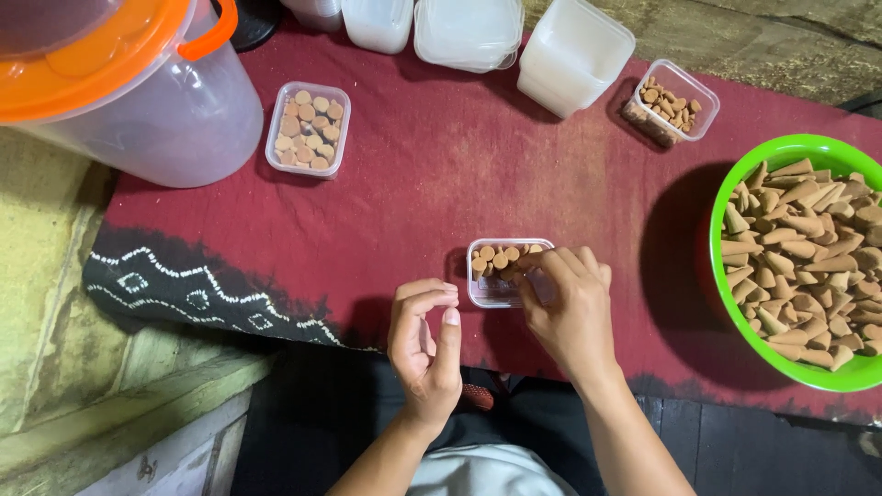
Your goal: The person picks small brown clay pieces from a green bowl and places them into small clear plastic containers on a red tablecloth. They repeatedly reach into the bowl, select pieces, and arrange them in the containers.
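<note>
A small clear plastic box [491,289] sits on the dark red cloth [441,174], partly filled with brown incense cones standing in a row along its far side. My right hand [570,317] reaches into the box from the right, fingertips on a cone inside it. My left hand [424,344] hovers just left of the box, fingers curled with thumb and fingertips close together; I cannot see anything in it. A green bowl [726,303] heaped with loose brown cones stands at the right edge.
A filled clear box of cones [308,129] lies at the back left. Another box of cones [671,101] stands tilted at the back right. Stacked empty clear boxes [570,55] line the far edge. A large clear jug with an orange lid [138,101] stands at the left.
</note>
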